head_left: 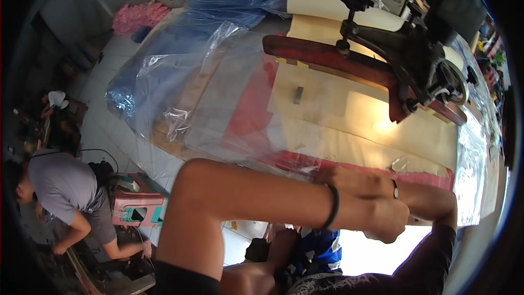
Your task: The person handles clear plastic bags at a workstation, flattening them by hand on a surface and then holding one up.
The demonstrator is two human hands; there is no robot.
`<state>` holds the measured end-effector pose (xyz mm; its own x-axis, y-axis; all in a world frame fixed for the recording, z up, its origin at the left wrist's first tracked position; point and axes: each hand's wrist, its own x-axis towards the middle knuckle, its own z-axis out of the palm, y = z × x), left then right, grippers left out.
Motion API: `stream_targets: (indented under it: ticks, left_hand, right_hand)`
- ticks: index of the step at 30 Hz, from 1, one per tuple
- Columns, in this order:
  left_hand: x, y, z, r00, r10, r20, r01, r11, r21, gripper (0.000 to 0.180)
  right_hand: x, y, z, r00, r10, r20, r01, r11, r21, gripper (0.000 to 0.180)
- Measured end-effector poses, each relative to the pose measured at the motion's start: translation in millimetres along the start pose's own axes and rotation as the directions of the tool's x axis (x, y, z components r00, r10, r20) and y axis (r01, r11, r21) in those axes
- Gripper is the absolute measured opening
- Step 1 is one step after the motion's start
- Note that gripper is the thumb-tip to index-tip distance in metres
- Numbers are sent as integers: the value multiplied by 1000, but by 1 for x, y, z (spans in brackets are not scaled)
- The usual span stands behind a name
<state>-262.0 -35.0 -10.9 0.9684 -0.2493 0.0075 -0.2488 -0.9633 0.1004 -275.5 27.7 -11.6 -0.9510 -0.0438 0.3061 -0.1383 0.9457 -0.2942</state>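
My forearms cross near the table's front edge. My left hand, with a dark band on its wrist, is curled closed below my right forearm; whatever it may hold is hidden. Just beyond the left wrist, my right hand is closed too, close to the edge of a clear plastic sheet. Whether its fingers grip that sheet I cannot make out. A crumpled bit of clear plastic lies beside the right wrist. Under the sheet are a red layer and a tan work surface bearing a small grey metal block.
Over the table stands a dark machine arm with a long red-brown bar and a handwheel. Bluish clear sheets pile up at the back left, near a pink bundle. At left a person bends by a pink stool.
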Motion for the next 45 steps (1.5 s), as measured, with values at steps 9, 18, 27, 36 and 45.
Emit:
stream_targets:
  ticks: [9,18,27,36,45]
  left_hand:
    - [79,-14,21,986,-87,143,90,996,-14,20]
    - [82,-27,23,957,-153,247,165,986,-28,29]
    - [16,-31,-16,968,-230,-100,226,973,-45,25]
    - [-88,-5,-38,723,-572,-388,531,819,-218,32]
    - [-118,-5,-12,638,-653,-408,548,757,-355,81]
  right_hand:
    - [0,10,-2,999,-18,-34,18,1000,-5,13]
    - [-5,11,-6,997,39,-66,-42,998,-51,16]
    - [-4,-2,-4,968,120,-221,-157,974,-161,18]
    - [11,-12,-1,919,176,-354,-275,927,-254,20]
    - [13,0,-13,933,239,268,-170,951,-257,73]
